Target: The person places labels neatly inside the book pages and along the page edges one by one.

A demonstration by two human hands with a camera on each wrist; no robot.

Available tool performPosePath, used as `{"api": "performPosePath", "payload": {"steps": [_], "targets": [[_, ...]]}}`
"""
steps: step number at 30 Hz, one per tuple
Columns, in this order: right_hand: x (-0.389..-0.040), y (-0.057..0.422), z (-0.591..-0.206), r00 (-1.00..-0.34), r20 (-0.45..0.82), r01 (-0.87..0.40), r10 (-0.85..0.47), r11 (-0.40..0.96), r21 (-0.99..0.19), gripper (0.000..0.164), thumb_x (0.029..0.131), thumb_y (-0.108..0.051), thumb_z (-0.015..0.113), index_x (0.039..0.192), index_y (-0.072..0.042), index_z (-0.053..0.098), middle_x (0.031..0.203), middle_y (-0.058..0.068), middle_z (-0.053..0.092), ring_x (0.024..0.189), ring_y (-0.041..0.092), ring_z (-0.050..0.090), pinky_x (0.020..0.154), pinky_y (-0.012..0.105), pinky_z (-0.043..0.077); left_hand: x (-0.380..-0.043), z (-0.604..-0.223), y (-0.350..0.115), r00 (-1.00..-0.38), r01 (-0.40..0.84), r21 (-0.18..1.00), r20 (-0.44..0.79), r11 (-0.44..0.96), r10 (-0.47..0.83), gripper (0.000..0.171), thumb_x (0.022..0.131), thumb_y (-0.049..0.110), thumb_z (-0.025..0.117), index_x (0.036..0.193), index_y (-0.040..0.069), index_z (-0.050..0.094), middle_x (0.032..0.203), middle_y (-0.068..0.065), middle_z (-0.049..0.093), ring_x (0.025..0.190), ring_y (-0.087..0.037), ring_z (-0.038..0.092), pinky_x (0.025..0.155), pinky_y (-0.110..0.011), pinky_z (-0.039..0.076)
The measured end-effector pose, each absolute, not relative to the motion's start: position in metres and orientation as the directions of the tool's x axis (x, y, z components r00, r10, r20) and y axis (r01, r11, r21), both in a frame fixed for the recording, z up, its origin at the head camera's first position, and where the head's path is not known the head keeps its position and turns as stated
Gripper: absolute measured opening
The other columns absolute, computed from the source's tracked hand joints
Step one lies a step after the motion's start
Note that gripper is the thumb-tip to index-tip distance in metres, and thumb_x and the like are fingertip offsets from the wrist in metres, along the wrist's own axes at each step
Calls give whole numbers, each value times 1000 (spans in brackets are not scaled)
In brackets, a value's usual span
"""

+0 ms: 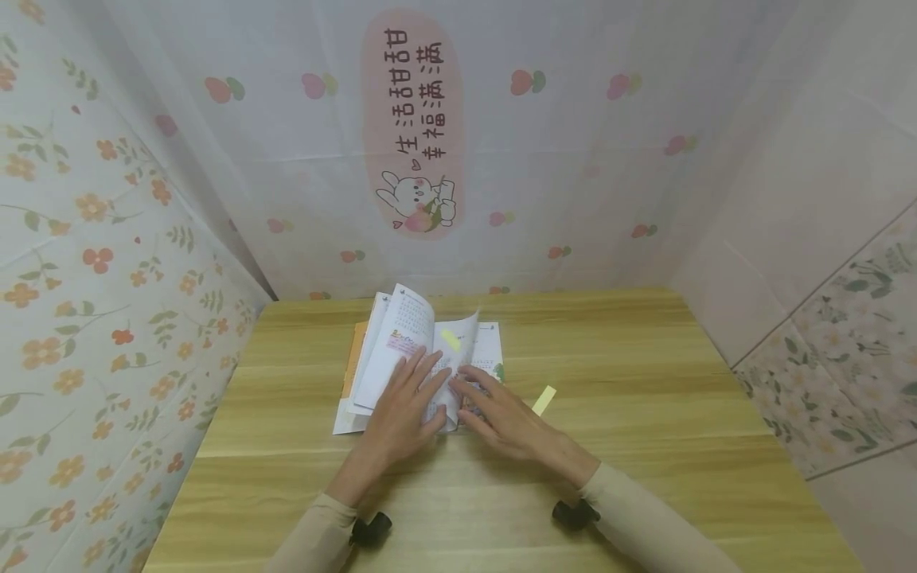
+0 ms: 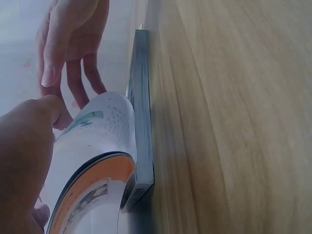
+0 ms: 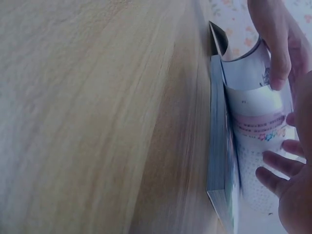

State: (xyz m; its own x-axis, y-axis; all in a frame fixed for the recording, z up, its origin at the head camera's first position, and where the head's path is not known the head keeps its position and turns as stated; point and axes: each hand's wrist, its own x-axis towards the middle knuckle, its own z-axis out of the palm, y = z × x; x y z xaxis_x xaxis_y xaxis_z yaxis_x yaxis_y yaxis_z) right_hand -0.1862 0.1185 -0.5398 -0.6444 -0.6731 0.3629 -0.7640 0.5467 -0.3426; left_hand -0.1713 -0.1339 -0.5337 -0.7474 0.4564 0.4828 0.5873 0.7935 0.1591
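Note:
An open book lies on the table, with its left-hand pages curving upward and one page standing partly raised near the middle. A yellow paper strip shows on that raised page. My left hand rests over the left-hand pages, fingers stretched toward the fold. On the other side, my right hand touches the raised page with loosely bent fingers. From the right wrist, the curled pages bulge between both hands. The left wrist view shows the book's thick page block edge-on.
A second yellow strip lies on the wooden table, just beyond my right hand. An orange cover edge sticks out at the book's left. Printed curtains hang behind the table and at its left side.

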Motion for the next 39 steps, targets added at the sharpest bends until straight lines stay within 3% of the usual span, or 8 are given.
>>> {"api": "performPosePath", "payload": {"steps": [6,11,18,24,32,39], "targets": [[-186,117,-542,-672,310,-734,-673,549,-399,53,116,-30,63,165,-11,56,172,19,50,142,36,69,112,53,64,-169,-530,-135,-754,573,95,451,814,478,51,97,25,76,148,15,73,172,-10,58,169,-39,43,139,-64,34],[-188,114,-544,-656,278,-743,-702,534,-403,52,117,-31,61,165,-13,55,170,17,50,137,32,70,116,50,62,-166,-526,-136,-771,544,24,409,839,488,52,100,31,74,148,11,72,168,-9,63,169,-37,44,140,-65,32],[-186,109,-544,-612,234,-775,-755,516,-365,55,120,-34,54,169,-8,50,175,22,49,160,40,54,131,58,49,-161,-523,-139,-786,503,-54,388,863,482,55,102,40,76,147,9,73,165,-12,65,165,-37,50,140,-65,31],[-185,109,-549,-570,228,-815,-789,507,-280,56,119,-36,53,167,-7,51,173,18,53,161,37,53,134,55,46,-160,-527,-143,-816,471,-91,333,878,472,60,101,47,78,147,9,74,167,-13,63,163,-37,52,139,-63,34],[-184,116,-552,-505,322,-861,-801,492,-127,54,116,-36,61,160,-4,60,164,21,62,155,42,59,130,58,49,-160,-529,-146,-869,442,-40,226,896,439,74,103,60,74,157,10,67,175,-13,55,168,-36,46,139,-63,35],[-183,134,-555,-572,242,-819,-783,562,-119,58,114,-42,62,163,-11,59,173,18,55,163,46,49,134,64,42,-162,-532,-148,-904,417,72,131,906,406,92,101,71,72,167,9,55,182,-11,44,173,-38,37,139,-67,33]]}}
